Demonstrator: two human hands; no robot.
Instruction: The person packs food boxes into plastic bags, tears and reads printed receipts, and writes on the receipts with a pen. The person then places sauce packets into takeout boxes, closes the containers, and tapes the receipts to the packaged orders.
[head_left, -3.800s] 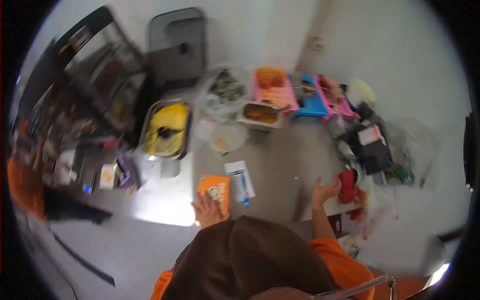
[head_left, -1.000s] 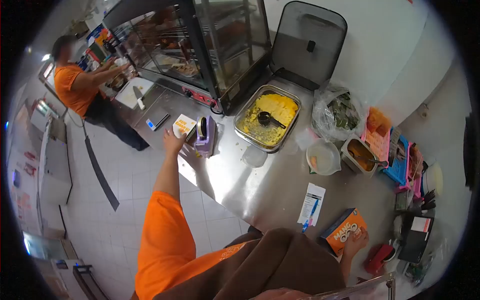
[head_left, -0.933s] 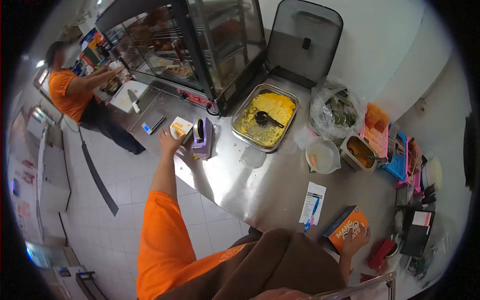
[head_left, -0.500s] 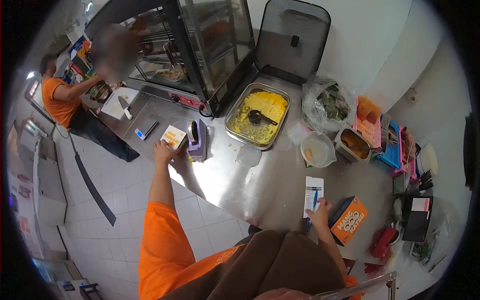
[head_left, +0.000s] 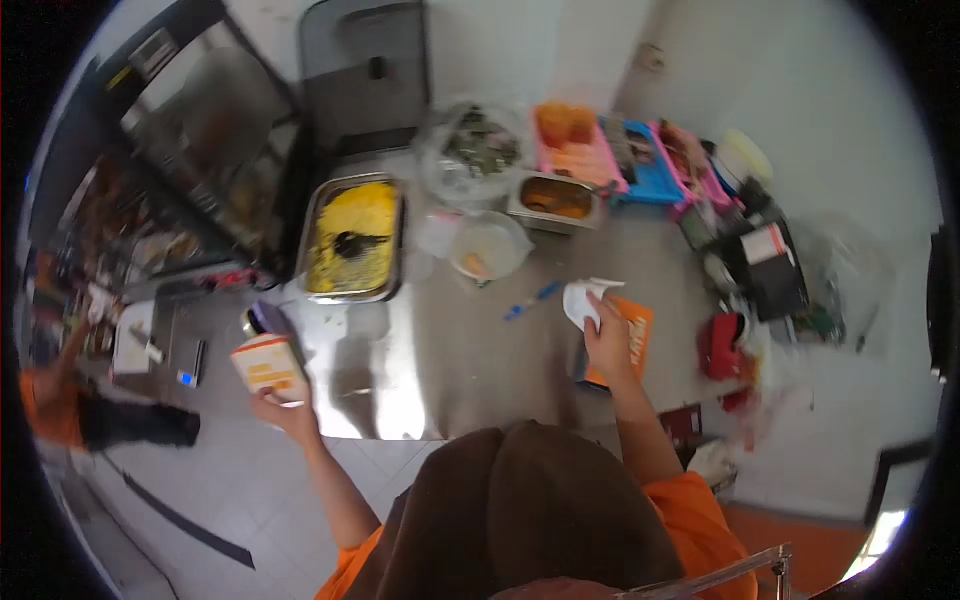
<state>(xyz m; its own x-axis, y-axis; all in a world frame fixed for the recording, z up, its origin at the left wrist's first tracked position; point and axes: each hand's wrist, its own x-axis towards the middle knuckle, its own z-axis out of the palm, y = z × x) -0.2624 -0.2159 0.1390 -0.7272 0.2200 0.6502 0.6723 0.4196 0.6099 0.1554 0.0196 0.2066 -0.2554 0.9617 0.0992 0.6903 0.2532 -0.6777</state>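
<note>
My left hand (head_left: 288, 414) grips a small white-and-orange carton (head_left: 270, 370) at its lower edge, held at the table's left front edge. Just behind the carton is a purple tape dispenser (head_left: 270, 318), partly hidden. A white paper slip (head_left: 578, 302) is pinched in my right hand (head_left: 607, 345), its end curling up. That hand is over an orange printed box (head_left: 638, 322), covering part of it; whether they touch I cannot tell. On the steel table, left of the slip, lies a blue pen (head_left: 533, 300).
A metal tray (head_left: 309, 245) of yellow food holds a black scoop. Behind stand a bag of leaves (head_left: 480, 145), a plastic bowl (head_left: 490, 246), a sauce pan (head_left: 556, 222) and coloured baskets (head_left: 640, 165). A glass cabinet (head_left: 215, 130) is left; a co-worker (head_left: 55, 405) stands beyond.
The view has swung to the right. My left hand has lifted the carton off the table. My right hand has picked up the slip and moved it over the orange box; the pen stays behind.
</note>
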